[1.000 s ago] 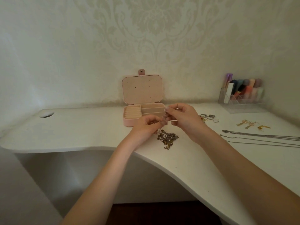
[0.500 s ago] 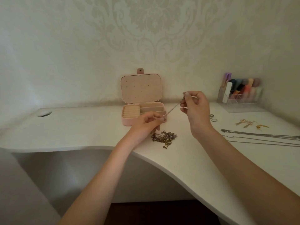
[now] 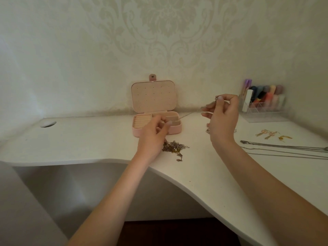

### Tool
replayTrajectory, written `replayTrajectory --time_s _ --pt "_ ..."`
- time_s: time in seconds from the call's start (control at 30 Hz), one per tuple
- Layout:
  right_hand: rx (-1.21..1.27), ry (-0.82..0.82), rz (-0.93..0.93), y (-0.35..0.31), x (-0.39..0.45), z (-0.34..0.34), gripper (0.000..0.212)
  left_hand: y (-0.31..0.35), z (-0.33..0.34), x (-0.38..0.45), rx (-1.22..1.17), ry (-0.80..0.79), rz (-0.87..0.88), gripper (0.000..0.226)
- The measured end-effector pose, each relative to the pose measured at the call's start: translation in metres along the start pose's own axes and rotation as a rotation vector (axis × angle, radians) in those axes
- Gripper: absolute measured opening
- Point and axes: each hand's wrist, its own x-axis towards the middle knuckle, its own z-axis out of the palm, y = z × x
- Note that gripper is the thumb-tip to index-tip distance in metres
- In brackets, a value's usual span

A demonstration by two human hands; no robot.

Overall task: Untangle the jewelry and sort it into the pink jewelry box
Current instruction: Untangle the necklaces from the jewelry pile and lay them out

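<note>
Thin metal chain (image 3: 186,115) runs taut, rising rightward before the open pink jewelry box (image 3: 156,129): our right hand (image 3: 221,118) pinches its high end, left hand (image 3: 154,134) its low end.

The desk (image 3: 74,142) presented a smooth, matt white surface. On it, the pink jewelry box (image 3: 157,129) showed a matt, soft-looking lining, apparently velvety cloth, with padded rolls in its left part. Just in front of the box, the tangled chains (image 3: 174,148) appeared metallic, dull gold and grey. Right of the box, the organizer (image 3: 266,113) looked like clear glossy plastic. Behind the box, the wallpaper (image 3: 168,32) carried a faintly sheened damask pattern.
</note>
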Motion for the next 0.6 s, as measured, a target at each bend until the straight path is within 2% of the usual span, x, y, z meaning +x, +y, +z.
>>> replayTrajectory --time_s 0.17,0.23,0.47,0.6 --pt "0.107 0.087 0.056 -0.004 0.005 -0.004 0.019 0.004 0.002 -0.005 0.4 -0.074 0.255 0.021" --pt "0.124 0.124 0.067 -0.006 0.007 -0.006 0.02 0.004 0.004 -0.006 0.519 -0.101 0.344 0.017" --pt "0.157 0.198 0.152 -0.005 0.008 -0.007 0.02 0.008 0.004 -0.01 0.58 -0.006 0.291 0.016" --pt "0.126 0.226 0.192 -0.004 0.01 -0.009 0.02 0.012 0.003 -0.011 0.53 -0.031 0.315 0.018"
